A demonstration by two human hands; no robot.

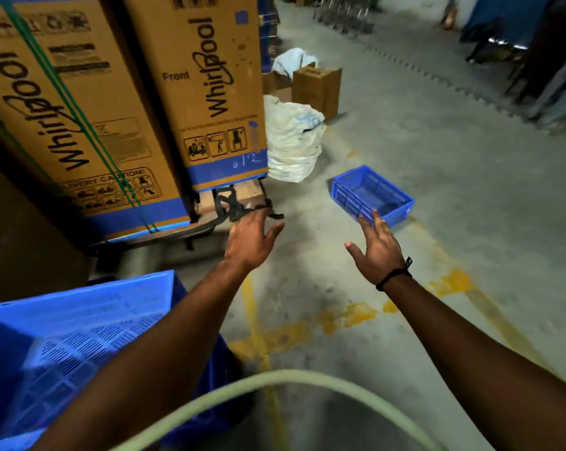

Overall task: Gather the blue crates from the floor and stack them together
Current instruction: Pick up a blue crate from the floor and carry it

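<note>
I had both hands stretched out ahead, holding nothing. The left hand [250, 237] was spread wide with straight fingers. The right hand [377, 247] was just as open, with a black cord [394, 275] round its wrist.

A shallow blue crate [371, 195] lay open side up on the concrete floor [454, 164], just past the right fingertips. A larger slotted crate [80, 320] sat at my lower left, under the left forearm.

Two tall cartons stood on the left. The nearer carton [63, 131] was bound with a green strap [80, 118], and the farther carton [203, 92] rested on a wooden base [239, 193]. Both read "Whirlpool". The farther one also read "Front", with "12" scrawled on its blue band.

A white sack [291, 141] and a small brown box [317, 89] stood beyond the shallow blue crate, beside the cartons. Worn yellow lines [307, 330] crossed the floor between me and that crate. A pale curved tube [275, 379], blurred, arched across the bottom of my view.
</note>
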